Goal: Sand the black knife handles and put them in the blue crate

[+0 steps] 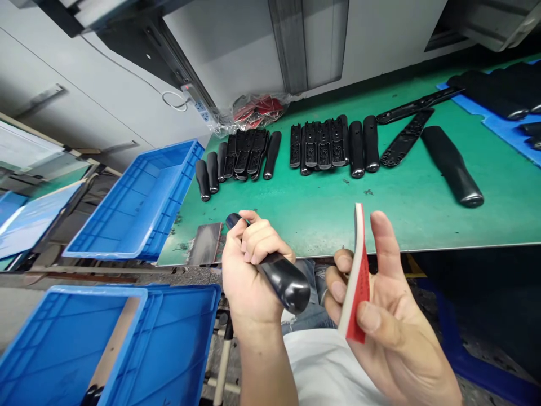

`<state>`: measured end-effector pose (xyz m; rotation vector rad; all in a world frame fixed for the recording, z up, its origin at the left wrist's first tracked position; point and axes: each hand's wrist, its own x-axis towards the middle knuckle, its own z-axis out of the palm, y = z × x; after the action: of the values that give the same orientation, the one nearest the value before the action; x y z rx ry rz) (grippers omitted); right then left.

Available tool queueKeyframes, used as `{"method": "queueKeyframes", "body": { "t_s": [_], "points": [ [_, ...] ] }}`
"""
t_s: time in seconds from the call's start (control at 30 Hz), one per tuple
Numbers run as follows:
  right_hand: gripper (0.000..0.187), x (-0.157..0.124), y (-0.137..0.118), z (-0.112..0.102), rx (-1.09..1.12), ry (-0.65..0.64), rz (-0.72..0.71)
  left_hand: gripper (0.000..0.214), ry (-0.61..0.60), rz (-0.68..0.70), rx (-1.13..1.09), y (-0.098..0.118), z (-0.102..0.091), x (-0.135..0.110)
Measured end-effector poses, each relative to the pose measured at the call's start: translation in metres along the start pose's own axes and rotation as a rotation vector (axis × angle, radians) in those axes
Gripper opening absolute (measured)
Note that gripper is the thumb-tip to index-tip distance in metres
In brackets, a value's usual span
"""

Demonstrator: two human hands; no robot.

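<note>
My left hand (257,265) is wrapped round a black plastic handle (288,285). The glossy rounded end of that handle points down to the right, towards my body. In my right hand (393,304) a thin sanding pad (357,287) stands on edge, with a red face, a pale foam core and a dark grey side. Thumb and curled fingers pinch the pad, while the index finger sticks up clear of it. Both hands are in front of the bench's near edge, apart from each other. A second grey pad (205,243) lies flat on the bench corner, left of my left hand.
Black handle shells (323,148) stand in rows on the green bench (313,208). A single handle (452,166) lies at right, near a blue sheet (490,124) with more. Behind are a plastic bag of red pieces (260,111) and a power strip (198,104). Blue crates (169,338) stand left.
</note>
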<state>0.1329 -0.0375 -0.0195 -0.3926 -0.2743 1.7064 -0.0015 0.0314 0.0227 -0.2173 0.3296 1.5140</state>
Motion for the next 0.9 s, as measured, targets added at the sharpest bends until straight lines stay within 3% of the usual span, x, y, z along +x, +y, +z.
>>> {"method": "queueKeyframes", "body": {
  "t_s": [0.13,0.3,0.4,0.47,0.6,0.73,0.83,0.9],
  "points": [
    [0.07,-0.006,0.006,0.007,0.026,-0.005,-0.015,0.038,-0.02,-0.001,-0.071,-0.005,-0.002,-0.001],
    [0.069,0.0,0.011,0.005,-0.098,-0.007,-0.046,0.033,-0.067,0.024,-0.015,-0.007,-0.005,-0.001],
    [0.066,0.015,0.007,-0.001,-0.27,0.103,-0.173,0.031,-0.139,0.022,0.105,-0.003,-0.01,0.003],
    [0.064,0.021,0.004,-0.003,-0.261,0.164,-0.206,0.031,-0.162,0.022,0.145,0.0,-0.012,0.004],
    [0.07,0.026,0.004,-0.005,-0.247,0.023,-0.153,0.03,-0.088,-0.001,0.122,0.0,-0.007,-0.003],
    [0.066,0.031,0.007,-0.01,-0.295,0.14,-0.246,0.033,0.006,0.033,-0.011,-0.004,0.005,-0.009],
    [0.075,0.031,0.006,-0.009,-0.264,-0.025,-0.174,0.036,0.074,0.023,-0.043,-0.005,0.007,-0.006],
    [0.069,0.03,0.004,-0.007,-0.319,-0.005,-0.209,0.036,0.058,0.036,-0.027,-0.004,0.005,-0.002]
  ]
}}
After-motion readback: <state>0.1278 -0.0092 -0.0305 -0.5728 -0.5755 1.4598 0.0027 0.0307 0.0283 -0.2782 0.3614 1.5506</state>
